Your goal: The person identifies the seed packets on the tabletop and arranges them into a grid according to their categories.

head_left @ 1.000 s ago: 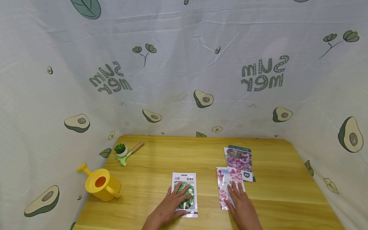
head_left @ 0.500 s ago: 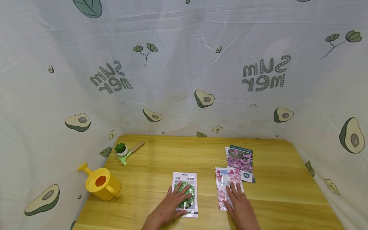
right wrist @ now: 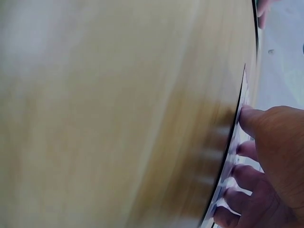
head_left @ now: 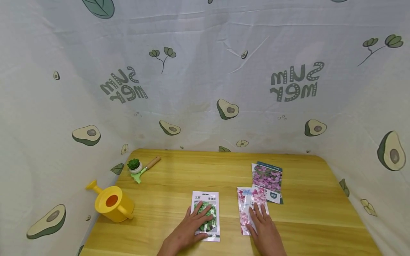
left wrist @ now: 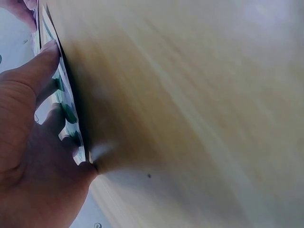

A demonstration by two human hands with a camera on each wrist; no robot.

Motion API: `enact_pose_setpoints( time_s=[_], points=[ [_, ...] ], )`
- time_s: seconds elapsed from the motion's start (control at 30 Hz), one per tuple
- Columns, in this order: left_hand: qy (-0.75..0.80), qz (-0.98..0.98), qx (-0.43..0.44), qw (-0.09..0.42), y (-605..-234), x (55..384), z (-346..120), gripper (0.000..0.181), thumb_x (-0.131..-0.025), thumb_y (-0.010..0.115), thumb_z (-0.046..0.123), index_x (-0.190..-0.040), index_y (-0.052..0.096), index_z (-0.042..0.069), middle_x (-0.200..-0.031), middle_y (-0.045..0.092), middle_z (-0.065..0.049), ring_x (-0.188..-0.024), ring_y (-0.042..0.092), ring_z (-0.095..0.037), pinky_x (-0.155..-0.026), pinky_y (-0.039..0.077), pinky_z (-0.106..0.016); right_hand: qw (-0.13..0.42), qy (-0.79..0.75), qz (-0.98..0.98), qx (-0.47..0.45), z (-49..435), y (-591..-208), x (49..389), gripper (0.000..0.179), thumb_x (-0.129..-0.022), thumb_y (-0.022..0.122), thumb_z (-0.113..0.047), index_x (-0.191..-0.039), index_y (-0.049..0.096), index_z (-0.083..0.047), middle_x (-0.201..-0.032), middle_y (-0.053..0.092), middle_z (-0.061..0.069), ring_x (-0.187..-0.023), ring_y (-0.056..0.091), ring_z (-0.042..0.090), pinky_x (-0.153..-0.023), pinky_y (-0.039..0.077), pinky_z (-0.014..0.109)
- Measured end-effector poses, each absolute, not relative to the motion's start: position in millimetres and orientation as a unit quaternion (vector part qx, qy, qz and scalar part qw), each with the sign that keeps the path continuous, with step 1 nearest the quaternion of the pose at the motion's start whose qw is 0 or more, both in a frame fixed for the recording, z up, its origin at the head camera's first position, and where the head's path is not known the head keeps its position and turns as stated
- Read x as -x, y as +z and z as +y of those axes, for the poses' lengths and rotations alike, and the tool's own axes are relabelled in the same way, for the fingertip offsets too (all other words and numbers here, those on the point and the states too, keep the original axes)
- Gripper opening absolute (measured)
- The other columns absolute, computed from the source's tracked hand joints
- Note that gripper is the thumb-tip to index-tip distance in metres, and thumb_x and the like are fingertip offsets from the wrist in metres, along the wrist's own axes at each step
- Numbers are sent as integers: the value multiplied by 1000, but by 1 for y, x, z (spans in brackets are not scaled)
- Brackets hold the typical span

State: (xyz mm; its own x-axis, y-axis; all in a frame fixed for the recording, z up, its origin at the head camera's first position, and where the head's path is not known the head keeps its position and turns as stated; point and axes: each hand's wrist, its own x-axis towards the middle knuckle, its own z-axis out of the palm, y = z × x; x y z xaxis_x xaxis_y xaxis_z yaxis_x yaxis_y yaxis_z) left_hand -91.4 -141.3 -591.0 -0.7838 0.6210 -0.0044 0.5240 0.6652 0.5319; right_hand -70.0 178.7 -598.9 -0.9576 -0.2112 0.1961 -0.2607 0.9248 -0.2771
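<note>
**White, glossy rectangular packet with pink blossoms (head_left: 245, 204) lies under the right hand (head_left: 266, 229); a white, glossy rectangular packet with green leaves (head_left: 209, 224) lies under the left hand (head_left: 190, 227)**

Both packets lie on the yellow, wood-grained table (head_left: 198, 170), near its front edge, side by side with a gap between them. The left hand rests with fingers spread wide across the leaf picture, thumb near the packet's lower edge. The right hand is laid on the blossom packet with fingers nearly straight and thumb set apart. In the wrist views, fingertips touch the packets; neither hand grips its packet.

The blossom packet's upper right corner overlaps a rectangular packet with purple flowers (head_left: 268, 178), beneath which edges of white and dark teal packets show. At the table's left side stands a yellow watering can with an orange interior (head_left: 123, 202). Behind it are a small green succulent in a white pot (head_left: 135, 165) and, just beside that, a green-headed tool with a wooden handle (head_left: 152, 163). White cloth with an avocado print (head_left: 198, 78) hangs around the table.
</note>
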Motion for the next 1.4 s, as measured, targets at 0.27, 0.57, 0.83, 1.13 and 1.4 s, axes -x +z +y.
enact_pose_setpoints(
  time_s=[0.27,0.57,0.83,1.13,1.4],
  points=[
    [248,914,-303,105,-587,93,-138,61,-100,74,38,-157,58,23,-176,32,2,-165,21,-36,-127,22,-71,64,150,-980,-117,177,-598,72,54,-99,77,-21,-144,64,7,-154,55,31,-146,46,57,-114,44,69],
    [262,908,-309,104,-592,92,-139,61,-101,71,41,-157,58,22,-176,33,0,-164,22,-37,-125,22,-73,26,150,-983,-105,175,-601,72,57,-99,76,-24,-146,63,5,-157,53,29,-148,43,55,-112,46,69],
    [257,910,-313,90,-599,94,-140,61,-100,73,42,-157,58,24,-176,33,2,-165,22,-35,-124,24,-74,27,154,-982,-104,172,-601,70,57,-99,76,-24,-147,63,4,-158,52,29,-149,42,55,-112,46,70],
    [263,906,-324,74,-610,95,-143,61,-102,69,45,-158,56,25,-177,29,4,-166,18,-32,-125,23,-73,43,161,-980,-112,166,-604,69,57,-98,77,-24,-146,64,4,-157,53,27,-148,43,55,-110,48,70],
    [264,906,-324,71,-606,94,-142,61,-101,71,43,-157,57,24,-177,31,2,-165,21,-34,-123,24,-74,45,165,-978,-116,159,-598,67,57,-98,77,-24,-146,64,4,-158,52,28,-148,44,55,-112,45,70]
  ],
)
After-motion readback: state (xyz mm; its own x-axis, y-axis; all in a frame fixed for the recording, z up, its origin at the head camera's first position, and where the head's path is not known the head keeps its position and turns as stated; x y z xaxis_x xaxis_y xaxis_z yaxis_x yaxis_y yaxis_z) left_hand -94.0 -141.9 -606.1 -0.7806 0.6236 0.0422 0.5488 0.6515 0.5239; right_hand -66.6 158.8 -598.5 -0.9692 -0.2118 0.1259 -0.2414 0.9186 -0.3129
